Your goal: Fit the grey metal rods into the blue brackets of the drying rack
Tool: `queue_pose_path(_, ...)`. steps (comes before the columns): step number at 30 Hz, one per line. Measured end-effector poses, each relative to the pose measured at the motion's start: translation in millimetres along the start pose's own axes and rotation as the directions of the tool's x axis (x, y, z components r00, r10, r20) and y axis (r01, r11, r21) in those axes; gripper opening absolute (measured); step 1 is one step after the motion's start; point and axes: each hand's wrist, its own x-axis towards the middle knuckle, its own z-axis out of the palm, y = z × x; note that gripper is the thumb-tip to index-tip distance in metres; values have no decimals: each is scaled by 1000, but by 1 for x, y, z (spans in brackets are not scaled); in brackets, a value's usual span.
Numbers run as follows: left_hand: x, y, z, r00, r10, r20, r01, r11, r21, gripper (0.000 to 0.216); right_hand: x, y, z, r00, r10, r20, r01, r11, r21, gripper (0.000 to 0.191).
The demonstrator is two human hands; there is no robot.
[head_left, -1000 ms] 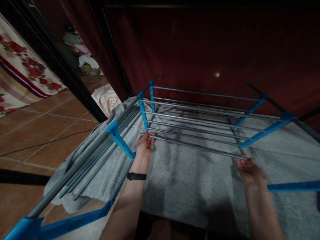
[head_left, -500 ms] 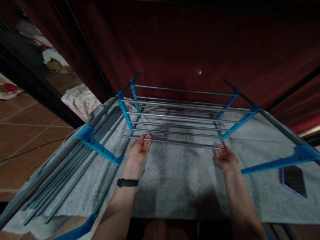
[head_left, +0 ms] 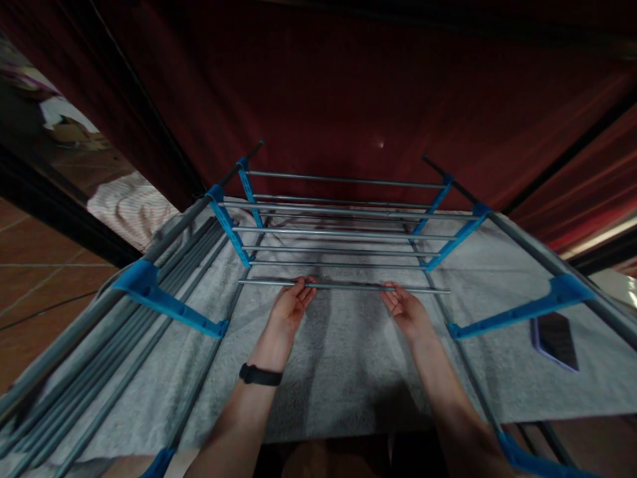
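A loose grey metal rod [head_left: 348, 287] lies crosswise just in front of a blue and grey drying rack section [head_left: 343, 219]. My left hand [head_left: 292, 307], with a black band on its wrist, grips the rod near its middle left. My right hand [head_left: 405, 311] pinches the same rod a little right of centre. Both hands have their fingers curled onto the rod. Beneath them spreads a grey towel [head_left: 348, 358].
A bundle of grey rods with a blue bracket [head_left: 154, 295] lies at the left. Another blue bracket [head_left: 527, 309] and long rods run along the right. A dark phone [head_left: 555, 338] rests on the towel at the right. Dark red curtain behind; tiled floor at left.
Both hands have slid inward along the rod toward its middle, the right hand most. The view has swung right, bringing the phone into sight.
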Motion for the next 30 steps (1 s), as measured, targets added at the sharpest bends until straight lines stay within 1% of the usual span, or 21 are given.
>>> queue_pose_path(4, -6, -15, 4, 996, -32, 85, 31, 999, 20, 16, -7, 21, 4, 996, 3, 93, -2, 1000, -14, 13)
queue_pose_path(6, -8, -21, 7, 993, -44, 109, 41, 999, 29, 15, -9, 26, 5, 993, 15, 113, -13, 1000, -21, 12)
queue_pose_path(12, -15, -37, 17, 985, -100, 137, 95, 994, 45, 15, -8, 24, 5, 993, -18, 118, 23, 999, -44, 9)
queue_pose_path(16, -18, -49, 20, 975, -145, 168, 137, 989, 58, 12, -10, 27, 7, 984, -24, 177, 34, 998, -58, 9)
queue_pose_path(19, -20, -58, 21, 970, -118, 212, 108, 992, 60, 10, -15, 34, 12, 971, -26, 236, 38, 998, -48, 11)
queue_pose_path(23, -24, -67, 24, 955, -58, 291, 46, 998, 48, 9, -24, 39, 22, 967, -35, 252, 40, 999, -13, 12)
queue_pose_path(26, -28, -71, 28, 946, -49, 320, 34, 998, 52, 13, -30, 39, 27, 964, -39, 263, 42, 999, -5, 13)
queue_pose_path(30, -35, -77, 39, 927, 1, 375, -24, 998, 57, 19, -36, 33, 26, 952, -76, 298, 86, 996, -18, 14)
